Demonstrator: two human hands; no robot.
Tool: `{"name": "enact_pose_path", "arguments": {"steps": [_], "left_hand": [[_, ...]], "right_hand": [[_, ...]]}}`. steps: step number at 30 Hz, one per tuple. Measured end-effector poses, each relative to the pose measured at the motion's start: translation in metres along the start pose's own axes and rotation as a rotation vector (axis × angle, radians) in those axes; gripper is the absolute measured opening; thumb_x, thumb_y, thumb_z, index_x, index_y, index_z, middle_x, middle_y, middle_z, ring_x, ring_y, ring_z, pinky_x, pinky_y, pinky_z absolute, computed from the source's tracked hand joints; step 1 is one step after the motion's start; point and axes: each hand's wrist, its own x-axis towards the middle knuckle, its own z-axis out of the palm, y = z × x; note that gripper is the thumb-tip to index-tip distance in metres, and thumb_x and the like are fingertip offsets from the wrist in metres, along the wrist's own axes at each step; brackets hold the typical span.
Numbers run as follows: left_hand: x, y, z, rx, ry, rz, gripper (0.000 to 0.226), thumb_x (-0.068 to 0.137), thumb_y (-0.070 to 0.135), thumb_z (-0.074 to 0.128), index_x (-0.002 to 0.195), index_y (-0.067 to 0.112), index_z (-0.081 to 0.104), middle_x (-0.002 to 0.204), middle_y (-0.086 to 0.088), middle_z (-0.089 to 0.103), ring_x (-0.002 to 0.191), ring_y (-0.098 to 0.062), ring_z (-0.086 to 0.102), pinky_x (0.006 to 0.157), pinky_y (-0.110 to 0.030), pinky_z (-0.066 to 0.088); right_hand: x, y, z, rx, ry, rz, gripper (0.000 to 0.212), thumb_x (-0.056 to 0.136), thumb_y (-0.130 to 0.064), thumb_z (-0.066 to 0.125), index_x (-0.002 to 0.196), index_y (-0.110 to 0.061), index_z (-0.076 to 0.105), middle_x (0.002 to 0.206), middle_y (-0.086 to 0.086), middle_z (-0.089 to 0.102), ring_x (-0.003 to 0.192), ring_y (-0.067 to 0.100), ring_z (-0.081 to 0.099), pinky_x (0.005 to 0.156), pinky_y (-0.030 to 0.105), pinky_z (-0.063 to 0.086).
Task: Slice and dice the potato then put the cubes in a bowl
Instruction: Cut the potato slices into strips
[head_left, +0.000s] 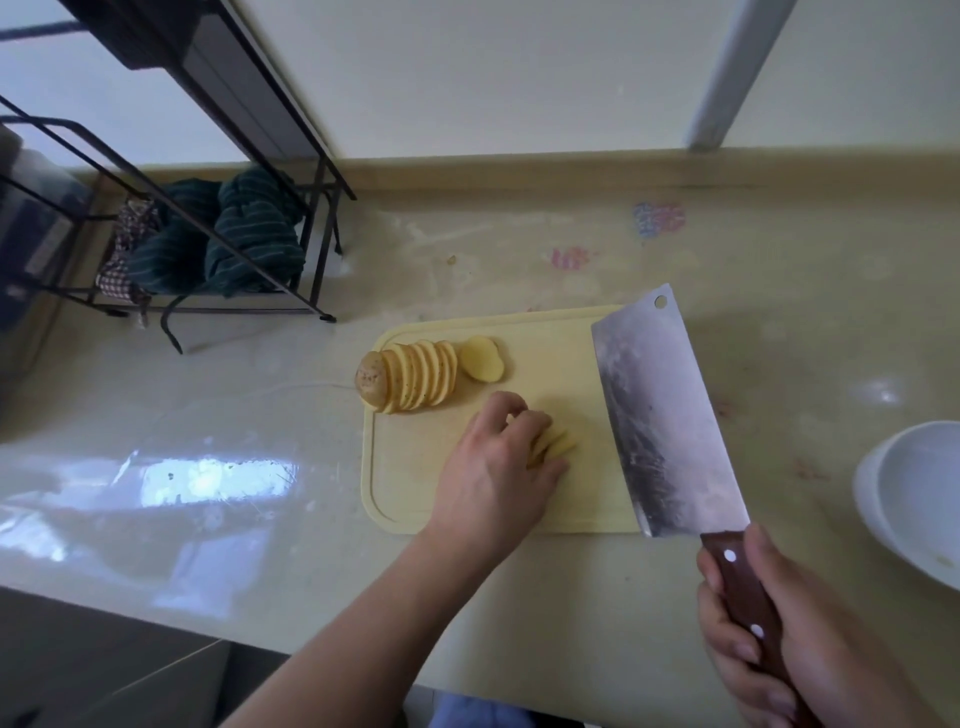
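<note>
A pale yellow cutting board (405, 499) lies on the counter. At its far left corner stands a row of potato slices (415, 376) leaning together, with the skin-covered end piece at the left and one loose slice (482, 358) lying flat to their right. My left hand (498, 467) rests with curled fingers on a small fanned stack of slices (558, 444) in the middle of the board. My right hand (779, 639) grips the wooden handle of a broad cleaver (660, 415), whose blade hangs over the board's right side. A white bowl (914, 493) stands at the right edge.
A black wire rack (249, 249) with dark green striped cloths stands on the counter at the far left. The counter is glossy beige, with faint coloured marks behind the board. A wall runs along the back, and the counter's front edge is near my body.
</note>
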Motion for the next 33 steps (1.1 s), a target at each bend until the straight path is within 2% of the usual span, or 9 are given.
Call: {"name": "enact_pose_path", "arguments": {"steps": [4,7,9,11,14,19,25,29,33], "left_hand": [[-0.005,-0.004,0.001,0.068,0.064,0.027,0.033,0.081,0.041,0.075,0.098,0.013,0.071,0.098,-0.002,0.058,0.078,-0.025,0.061,0.063,-0.033,0.054],[-0.006,-0.002,0.008,0.098,0.089,0.067,0.031,0.086,0.04,0.062,0.098,0.015,0.074,0.095,-0.001,0.059,0.078,-0.026,0.06,0.062,-0.033,0.054],[-0.005,0.0,0.009,0.077,0.087,0.049,0.029,0.087,0.037,0.063,0.102,0.016,0.076,0.096,-0.001,0.059,0.079,-0.026,0.06,0.065,-0.032,0.054],[-0.004,0.001,0.007,0.013,0.075,-0.012,0.033,0.087,0.039,0.067,0.11,0.016,0.075,0.101,-0.002,0.06,0.084,-0.025,0.061,0.07,-0.031,0.055],[-0.003,-0.007,0.001,-0.047,0.091,-0.001,0.032,0.093,0.035,0.064,0.112,0.013,0.075,0.104,-0.002,0.059,0.089,-0.022,0.061,0.076,-0.03,0.053],[-0.003,-0.014,-0.001,-0.039,0.152,-0.005,0.024,0.089,0.021,0.071,0.11,0.009,0.076,0.103,-0.004,0.061,0.088,-0.022,0.062,0.078,-0.029,0.052],[-0.001,-0.018,0.002,-0.058,0.123,-0.021,0.022,0.088,0.019,0.07,0.107,0.01,0.076,0.098,-0.002,0.062,0.087,-0.022,0.06,0.08,-0.03,0.05],[0.001,-0.018,0.0,-0.108,0.146,-0.004,0.016,0.089,0.015,0.074,0.104,0.01,0.078,0.096,-0.002,0.063,0.084,-0.022,0.059,0.078,-0.034,0.051],[-0.002,-0.018,-0.003,-0.109,0.19,0.057,0.012,0.087,0.02,0.076,0.093,0.011,0.077,0.088,-0.002,0.063,0.079,-0.024,0.059,0.073,-0.039,0.052]], "right_hand": [[0.001,-0.001,0.007,-0.237,0.132,-0.107,0.088,0.044,-0.085,0.064,0.075,-0.006,0.043,0.051,0.013,0.032,0.032,0.008,0.023,0.042,0.019,0.034],[0.002,-0.002,0.016,-0.513,0.253,-0.239,0.065,0.064,-0.078,0.046,0.069,-0.013,0.043,0.05,0.007,0.036,0.033,0.016,0.025,0.04,0.018,0.026],[0.004,0.0,0.016,-0.864,0.361,-0.372,0.061,0.072,-0.078,0.038,0.075,-0.018,0.046,0.048,0.006,0.046,0.037,0.013,0.038,0.04,0.028,0.035],[0.006,0.004,0.014,-1.147,0.507,-0.448,0.045,0.082,-0.066,0.039,0.075,-0.022,0.046,0.05,0.004,0.052,0.048,0.016,0.048,0.052,0.037,0.043],[0.015,0.009,0.018,-1.408,0.661,-0.547,0.03,0.082,-0.055,0.041,0.08,-0.025,0.044,0.059,-0.004,0.046,0.056,0.03,0.053,0.048,0.033,0.036],[0.045,0.016,0.01,-1.514,0.766,-0.711,0.029,0.079,-0.033,0.066,0.086,-0.007,0.057,0.077,0.011,0.051,0.07,0.035,0.053,0.051,0.035,0.041],[0.06,0.011,0.003,-1.535,0.774,-0.737,0.033,0.073,-0.03,0.077,0.085,-0.005,0.059,0.079,0.011,0.049,0.072,0.033,0.05,0.06,0.039,0.045],[0.054,-0.005,0.01,-1.647,0.777,-0.79,0.04,0.075,-0.038,0.072,0.099,-0.009,0.062,0.089,0.012,0.055,0.078,0.034,0.049,0.063,0.042,0.045],[0.073,-0.017,0.039,-1.767,0.459,-1.005,0.018,0.085,-0.033,0.065,0.094,-0.018,0.069,0.085,0.0,0.055,0.077,0.025,0.049,0.06,0.035,0.044]]}}
